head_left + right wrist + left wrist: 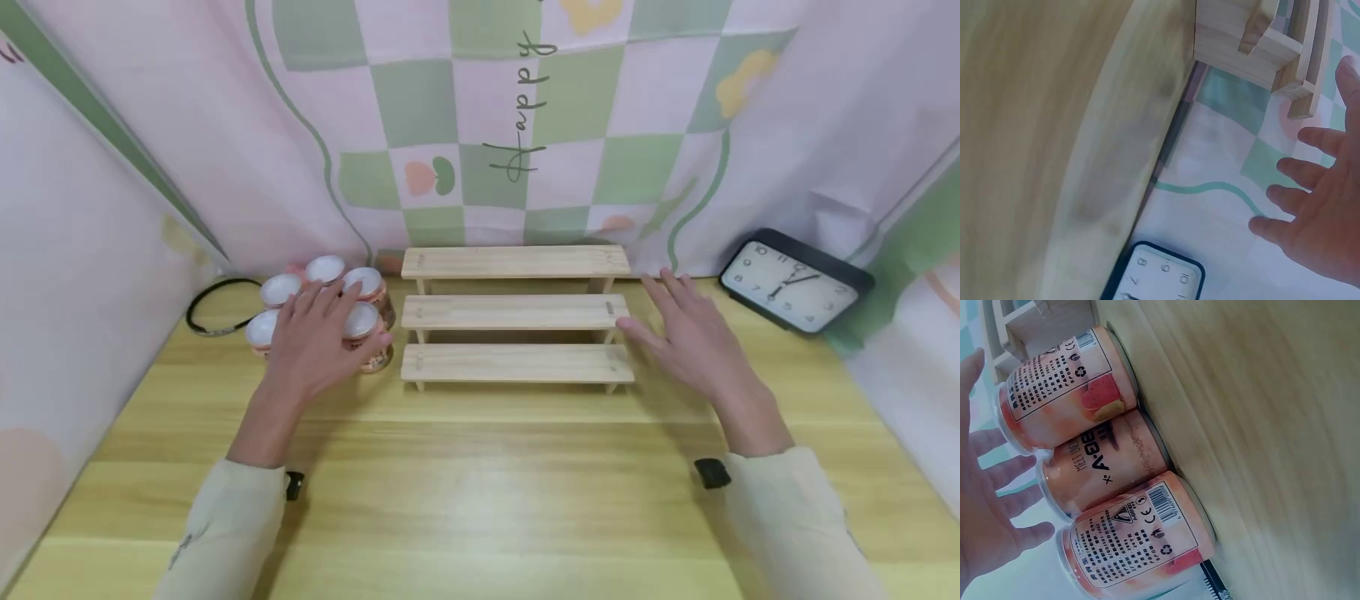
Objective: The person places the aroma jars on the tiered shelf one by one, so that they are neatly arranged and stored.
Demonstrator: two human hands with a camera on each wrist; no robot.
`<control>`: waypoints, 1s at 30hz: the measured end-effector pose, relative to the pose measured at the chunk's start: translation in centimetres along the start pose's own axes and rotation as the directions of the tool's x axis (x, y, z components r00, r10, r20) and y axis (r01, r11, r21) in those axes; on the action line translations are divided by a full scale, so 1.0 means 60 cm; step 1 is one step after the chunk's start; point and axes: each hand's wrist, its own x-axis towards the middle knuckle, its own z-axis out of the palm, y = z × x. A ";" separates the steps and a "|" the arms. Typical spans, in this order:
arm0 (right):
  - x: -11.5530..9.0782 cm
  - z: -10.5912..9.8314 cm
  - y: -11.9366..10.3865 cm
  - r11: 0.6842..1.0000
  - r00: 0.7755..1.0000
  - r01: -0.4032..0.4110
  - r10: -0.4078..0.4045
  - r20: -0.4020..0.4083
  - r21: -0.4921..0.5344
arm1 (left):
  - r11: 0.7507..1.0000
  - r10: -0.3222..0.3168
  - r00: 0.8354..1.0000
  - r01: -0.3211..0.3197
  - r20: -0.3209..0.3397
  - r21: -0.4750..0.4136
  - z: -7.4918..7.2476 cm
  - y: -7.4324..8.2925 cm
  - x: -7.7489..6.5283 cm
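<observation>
Fingers spread, my left hand is over a cluster of several small cans with white lids, at the left of the table. In the left wrist view, three cans with orange-pink printed labels, one a middle can, stand side by side with the fingers just above their lids. A three-step wooden shelf stands at the centre back. Its right end is close to the thumb of my right hand, which hovers with fingers stretched out and holds nothing. In the right wrist view, the shelf's side shows beyond the thumb.
A black-framed clock leans at the back right. A thin black loop lies behind the cans at the left. The checked curtain hangs along the table's back edge. Wooden tabletop stretches in front of the shelf.
</observation>
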 end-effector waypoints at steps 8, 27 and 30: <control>-0.015 0.014 -0.009 0.974 0.998 -0.057 0.052 0.027 0.221 | 0.999 0.030 0.999 -0.031 -0.034 -0.017 0.009 -0.014 -0.012; -0.042 0.028 -0.002 0.875 0.973 -0.206 0.138 0.183 0.437 | 0.989 0.102 0.983 -0.117 -0.152 -0.094 0.010 -0.017 0.002; -0.045 0.030 -0.003 0.861 0.968 -0.229 0.154 0.196 0.453 | 0.986 0.108 0.983 -0.125 -0.147 -0.111 0.002 -0.014 0.002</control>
